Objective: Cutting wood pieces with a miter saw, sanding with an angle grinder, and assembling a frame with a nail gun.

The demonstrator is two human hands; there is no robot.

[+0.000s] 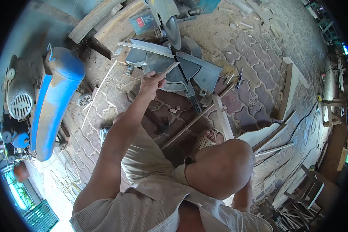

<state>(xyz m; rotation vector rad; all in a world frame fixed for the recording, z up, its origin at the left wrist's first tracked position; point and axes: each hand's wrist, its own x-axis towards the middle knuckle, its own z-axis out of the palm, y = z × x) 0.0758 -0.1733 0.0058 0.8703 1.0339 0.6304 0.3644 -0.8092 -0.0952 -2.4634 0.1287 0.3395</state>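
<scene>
My left hand [152, 82] is closed on a short thin wood strip [171, 68], its fingers pinching the near end. The strip's far end lies over the round table of a mitre saw [155, 64], close to the slot. The saw's round blade [171, 34] is raised above the back of the table, apart from the strip. My right forearm [242, 199] goes down beside my bent knee, and the hand itself is hidden.
A blue air compressor tank [60, 104] stands at the left. Long thin strips [197, 118], a white-edged board [222, 118] and a pen [239, 79] lie on the paved floor. Sawdust and offcuts [173, 110] are scattered about. Timber planks [94, 21] are stacked behind.
</scene>
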